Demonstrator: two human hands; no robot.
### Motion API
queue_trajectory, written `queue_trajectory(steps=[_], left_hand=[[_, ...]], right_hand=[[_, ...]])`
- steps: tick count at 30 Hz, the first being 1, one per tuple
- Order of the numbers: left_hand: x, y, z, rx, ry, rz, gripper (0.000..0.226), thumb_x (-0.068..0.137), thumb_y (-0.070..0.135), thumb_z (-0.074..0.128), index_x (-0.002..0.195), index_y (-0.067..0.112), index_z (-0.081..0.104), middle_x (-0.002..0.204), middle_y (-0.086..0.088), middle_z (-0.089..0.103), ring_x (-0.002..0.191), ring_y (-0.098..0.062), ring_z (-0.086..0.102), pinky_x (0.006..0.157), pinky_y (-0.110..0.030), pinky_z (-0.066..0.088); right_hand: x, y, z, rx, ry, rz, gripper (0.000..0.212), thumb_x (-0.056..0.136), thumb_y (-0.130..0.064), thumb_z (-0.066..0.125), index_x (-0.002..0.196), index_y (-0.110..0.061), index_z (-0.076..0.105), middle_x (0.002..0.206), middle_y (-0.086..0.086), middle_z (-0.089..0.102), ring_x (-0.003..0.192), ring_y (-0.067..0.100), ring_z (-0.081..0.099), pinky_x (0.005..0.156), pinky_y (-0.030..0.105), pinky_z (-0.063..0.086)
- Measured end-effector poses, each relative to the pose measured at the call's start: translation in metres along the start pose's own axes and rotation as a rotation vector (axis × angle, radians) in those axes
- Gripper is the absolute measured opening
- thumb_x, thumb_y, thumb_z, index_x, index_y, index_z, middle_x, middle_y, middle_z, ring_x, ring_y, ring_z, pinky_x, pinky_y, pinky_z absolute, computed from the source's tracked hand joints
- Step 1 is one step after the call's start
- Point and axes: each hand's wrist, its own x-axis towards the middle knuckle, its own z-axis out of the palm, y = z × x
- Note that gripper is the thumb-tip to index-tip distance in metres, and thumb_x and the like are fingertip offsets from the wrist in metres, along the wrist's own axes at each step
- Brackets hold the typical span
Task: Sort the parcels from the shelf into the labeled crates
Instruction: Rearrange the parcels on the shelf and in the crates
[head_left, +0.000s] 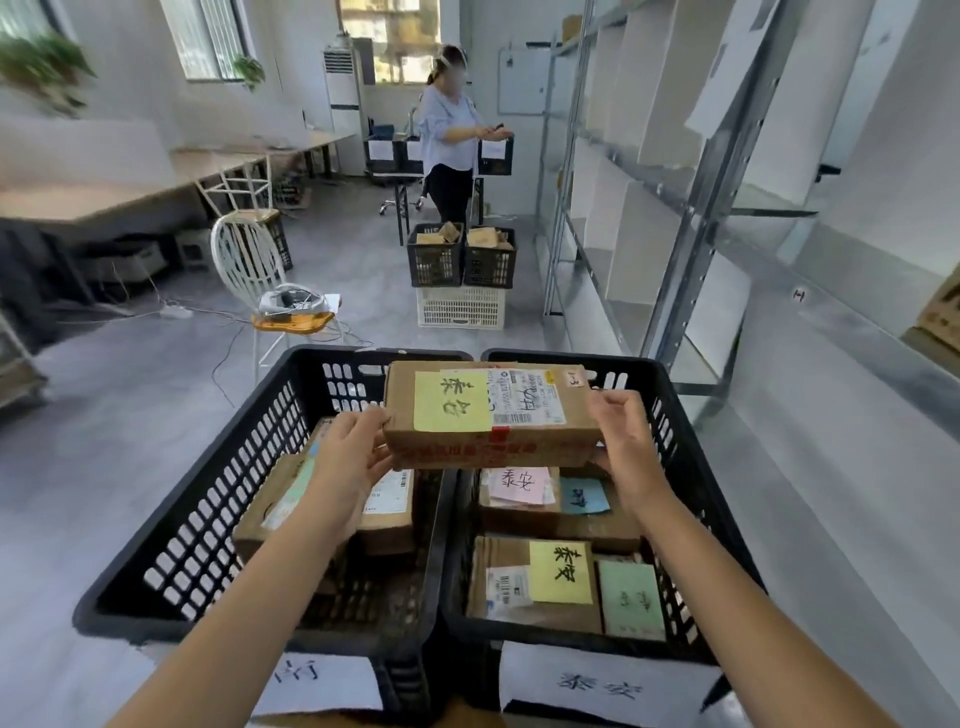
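We are holding a brown parcel (488, 415) mid-frame, left grip (348, 457) and right grip (628, 447) clasping its ends, maybe above the right crate (696, 467).

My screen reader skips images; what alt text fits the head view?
The left hand and right hand hold a cardboard parcel with a yellow note over two black crates holding more parcels, beside a metal shelf.

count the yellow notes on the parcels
2. One note is on the held parcel; the other note is on a parcel at the front of the right crate. More may be hidden underneath.
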Motion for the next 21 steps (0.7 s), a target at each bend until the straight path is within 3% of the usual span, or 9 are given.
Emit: queue_trajectory(steps=[2,5,7,11,15,21], left_hand=[[-0.003,-0.004,0.01,0.005,-0.024,0.015,0.008,0.096,0.012,0.052,0.101,0.006,0.05,0.098,-0.013,0.069,0.074,-0.015,0.071,0.064,-0.023,0.057],[-0.003,-0.009,0.022,0.019,-0.076,0.021,0.011,0.097,0.012,0.051,0.105,0.005,0.051,0.097,-0.013,0.07,0.076,-0.016,0.072,0.068,-0.025,0.058],[0.0,-0.011,0.033,0.024,-0.086,0.021,0.012,0.097,0.012,0.053,0.105,0.004,0.052,0.1,-0.016,0.071,0.083,-0.019,0.073,0.073,-0.028,0.057],[0.009,-0.016,0.056,0.065,-0.108,0.001,0.01,0.096,0.018,0.057,0.101,0.009,0.056,0.11,-0.02,0.07,0.101,-0.028,0.07,0.088,-0.036,0.055],[0.014,-0.017,0.074,0.124,-0.122,0.014,0.014,0.098,0.017,0.053,0.103,0.01,0.064,0.114,-0.012,0.07,0.113,-0.021,0.065,0.106,-0.038,0.048],[0.023,-0.028,0.077,0.167,-0.085,0.012,0.017,0.099,0.017,0.051,0.108,0.015,0.065,0.117,-0.006,0.068,0.117,-0.016,0.062,0.11,-0.037,0.044]], right_hand=[[0.0,-0.001,-0.008,0.03,0.041,0.101,0.041,0.09,-0.051,0.062,0.108,-0.016,0.052,0.113,0.014,0.066,0.101,0.027,0.067,0.089,0.044,0.057],[0.001,0.003,-0.027,0.137,0.042,0.282,0.06,0.083,-0.051,0.071,0.121,-0.007,0.056,0.107,0.01,0.073,0.091,0.019,0.073,0.074,0.032,0.058],[0.001,0.003,-0.043,0.142,-0.036,0.366,0.07,0.077,-0.056,0.075,0.126,-0.008,0.06,0.11,0.011,0.075,0.098,0.023,0.073,0.078,0.037,0.058],[0.0,-0.005,-0.068,0.144,-0.079,0.387,0.043,0.089,-0.047,0.065,0.117,-0.013,0.07,0.109,0.009,0.076,0.108,0.027,0.069,0.093,0.048,0.055],[0.005,-0.008,-0.084,0.214,0.102,0.368,0.039,0.087,-0.047,0.068,0.11,-0.015,0.07,0.1,0.006,0.078,0.105,0.027,0.068,0.09,0.048,0.056],[0.006,0.0,-0.092,0.198,0.312,0.375,0.051,0.089,-0.052,0.064,0.125,-0.015,0.06,0.113,0.008,0.07,0.105,0.025,0.065,0.082,0.043,0.058]])
